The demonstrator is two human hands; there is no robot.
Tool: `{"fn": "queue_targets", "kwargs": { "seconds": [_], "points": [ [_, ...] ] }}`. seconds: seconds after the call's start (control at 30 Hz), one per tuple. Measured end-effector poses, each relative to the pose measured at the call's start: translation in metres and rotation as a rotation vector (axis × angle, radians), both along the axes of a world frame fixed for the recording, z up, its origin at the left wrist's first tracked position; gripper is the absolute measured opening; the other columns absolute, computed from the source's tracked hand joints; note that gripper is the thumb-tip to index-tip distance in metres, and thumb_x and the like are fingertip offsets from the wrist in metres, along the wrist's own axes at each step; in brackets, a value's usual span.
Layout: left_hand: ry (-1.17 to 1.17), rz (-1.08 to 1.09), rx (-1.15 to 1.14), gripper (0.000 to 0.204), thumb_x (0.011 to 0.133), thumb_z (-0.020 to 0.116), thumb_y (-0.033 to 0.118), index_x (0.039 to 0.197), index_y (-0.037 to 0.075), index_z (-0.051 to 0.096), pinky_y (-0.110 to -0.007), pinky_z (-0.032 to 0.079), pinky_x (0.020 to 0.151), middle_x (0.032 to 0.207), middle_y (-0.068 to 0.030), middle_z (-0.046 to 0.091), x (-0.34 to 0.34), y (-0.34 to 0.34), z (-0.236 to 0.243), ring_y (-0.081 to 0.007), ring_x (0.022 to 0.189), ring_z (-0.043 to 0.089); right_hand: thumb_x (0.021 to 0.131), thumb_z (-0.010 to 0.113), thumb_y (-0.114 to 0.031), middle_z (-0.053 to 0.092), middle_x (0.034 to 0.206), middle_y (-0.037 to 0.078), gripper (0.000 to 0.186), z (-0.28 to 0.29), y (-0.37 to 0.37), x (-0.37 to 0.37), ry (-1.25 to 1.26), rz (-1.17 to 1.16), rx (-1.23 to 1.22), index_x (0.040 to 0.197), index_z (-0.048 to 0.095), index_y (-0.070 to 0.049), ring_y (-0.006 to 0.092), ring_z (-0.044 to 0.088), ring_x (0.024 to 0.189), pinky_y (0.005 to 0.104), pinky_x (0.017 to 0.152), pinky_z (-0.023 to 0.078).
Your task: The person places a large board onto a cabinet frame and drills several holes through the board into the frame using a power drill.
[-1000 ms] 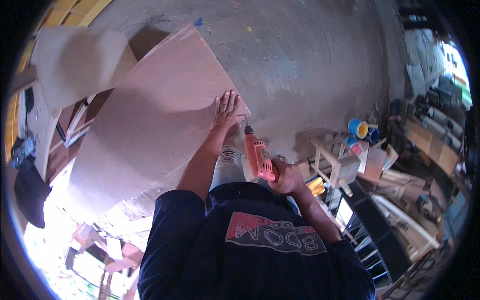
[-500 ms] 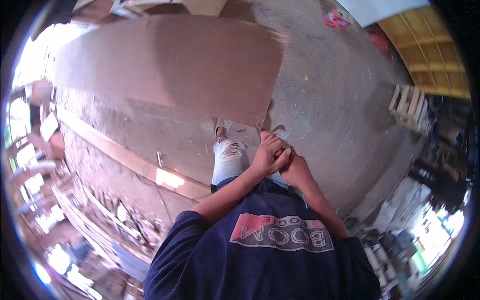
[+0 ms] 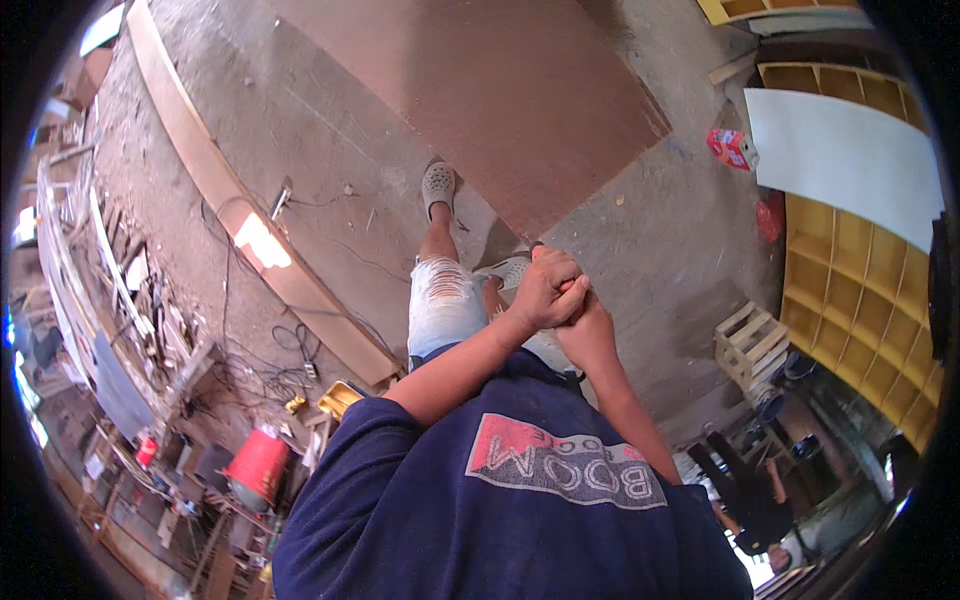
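Observation:
My left hand (image 3: 547,290) and my right hand (image 3: 588,328) are clasped close together in front of my waist, both with curled fingers. A small dark tip (image 3: 537,246) shows just beyond the left hand; whatever lies inside the fingers is hidden. Right past that tip is the near corner of a large brown sheet of board (image 3: 540,120). Whether the hands or the tip touch the board I cannot tell. One of my feet, in a grey clog (image 3: 438,185), stands beside the board's left edge.
A long plank (image 3: 215,180) lies on the floor at left, with cables, scrap wood and a red bucket (image 3: 257,468) nearby. At right stand a yellow compartment shelf (image 3: 835,270), a white panel (image 3: 840,150) and a wooden crate (image 3: 750,345). Another person (image 3: 745,490) is at lower right.
My view has swung round, so the board now runs up and away at a slant and the shelf shows more fully. My hands stay clasped near its corner; one foot has stepped forward.

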State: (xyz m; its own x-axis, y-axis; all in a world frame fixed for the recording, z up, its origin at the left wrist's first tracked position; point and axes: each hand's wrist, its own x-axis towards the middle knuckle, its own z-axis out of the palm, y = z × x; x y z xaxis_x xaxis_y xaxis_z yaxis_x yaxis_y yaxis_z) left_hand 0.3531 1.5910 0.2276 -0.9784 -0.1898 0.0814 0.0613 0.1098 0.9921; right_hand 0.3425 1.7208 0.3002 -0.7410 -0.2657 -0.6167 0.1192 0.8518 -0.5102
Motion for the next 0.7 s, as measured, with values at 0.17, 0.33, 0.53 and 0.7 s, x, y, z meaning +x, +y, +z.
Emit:
{"fn": "queue_targets", "kwargs": {
  "seconds": [0.17, 0.33, 0.53, 0.7],
  "points": [
    [0.059, 0.031, 0.051, 0.016, 0.087, 0.068, 0.015, 0.076, 0.005, 0.064, -0.044, 0.047, 0.070, 0.073, -0.0115, 0.062, 0.009, -0.007, -0.002, -0.0334, 0.071, 0.060, 0.087, 0.073, -0.025, 0.073, 0.106, 0.023, 0.046, 0.005, -0.012, 0.006, 0.006, -0.028, 0.008, 0.128, 0.055, -0.014, 0.0498, 0.067, 0.101, 0.0567, 0.084, 0.054],
    [0.073, 0.058, 0.064, 0.017, 0.086, 0.068, 0.014, 0.074, 0.004, 0.062, -0.043, 0.047, 0.069, 0.073, -0.0125, 0.061, 0.016, -0.007, -0.004, -0.0334, 0.071, 0.060, 0.088, 0.073, -0.023, 0.073, 0.105, 0.023, 0.043, 0.012, -0.018, 0.009, 0.023, -0.007, 0.036, 0.126, 0.056, -0.013, 0.0496, 0.068, 0.101, 0.0565, 0.082, 0.054],
    [0.076, 0.112, 0.102, 0.021, 0.084, 0.067, 0.017, 0.071, 0.004, 0.058, -0.046, 0.046, 0.068, 0.071, -0.0146, 0.058, 0.021, -0.010, 0.004, -0.0365, 0.071, 0.057, 0.089, 0.073, -0.020, 0.073, 0.110, 0.022, 0.040, 0.018, -0.023, 0.014, 0.021, -0.003, 0.035, 0.125, 0.059, -0.009, 0.0450, 0.070, 0.106, 0.0500, 0.085, 0.056],
    [0.149, 0.047, 0.027, 0.017, 0.086, 0.067, 0.014, 0.074, 0.003, 0.062, -0.044, 0.046, 0.067, 0.073, -0.0133, 0.060, 0.021, -0.014, 0.010, -0.0344, 0.069, 0.059, 0.088, 0.074, -0.023, 0.073, 0.109, 0.023, 0.041, 0.020, -0.018, 0.021, 0.031, -0.019, 0.035, 0.124, 0.058, -0.011, 0.0477, 0.068, 0.105, 0.0525, 0.084, 0.055]
  ]
}}
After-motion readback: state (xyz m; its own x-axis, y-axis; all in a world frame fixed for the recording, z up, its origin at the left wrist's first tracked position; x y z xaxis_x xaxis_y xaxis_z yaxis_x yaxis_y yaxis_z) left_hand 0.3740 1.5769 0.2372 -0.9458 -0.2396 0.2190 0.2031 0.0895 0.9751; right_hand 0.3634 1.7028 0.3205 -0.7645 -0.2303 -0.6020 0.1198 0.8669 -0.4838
